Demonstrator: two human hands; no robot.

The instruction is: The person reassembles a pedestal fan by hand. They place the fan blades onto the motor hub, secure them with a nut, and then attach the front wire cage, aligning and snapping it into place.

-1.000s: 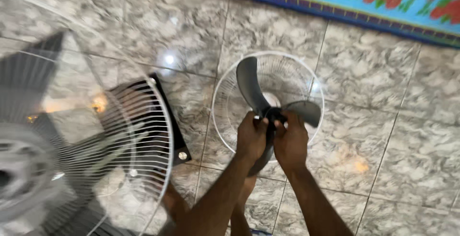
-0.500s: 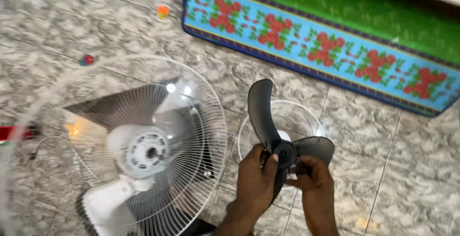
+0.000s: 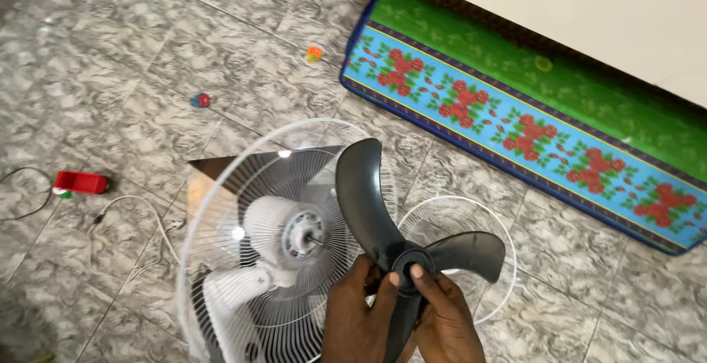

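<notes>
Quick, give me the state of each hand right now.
Left hand: closed on the hub of the dark fan blade, thumb on the hub face.
Right hand: also gripping the fan blade at its hub, fingertip on the front.

Dark grey fan blade held up at lower centre of the frame

The fan blade, a dark grey plastic propeller, is gripped at its round hub, just right of the white fan motor. One long curved blade is raised toward the frame's centre, a second is spread to the right, and a third is pointed downward, largely hidden between the hands.
</notes>
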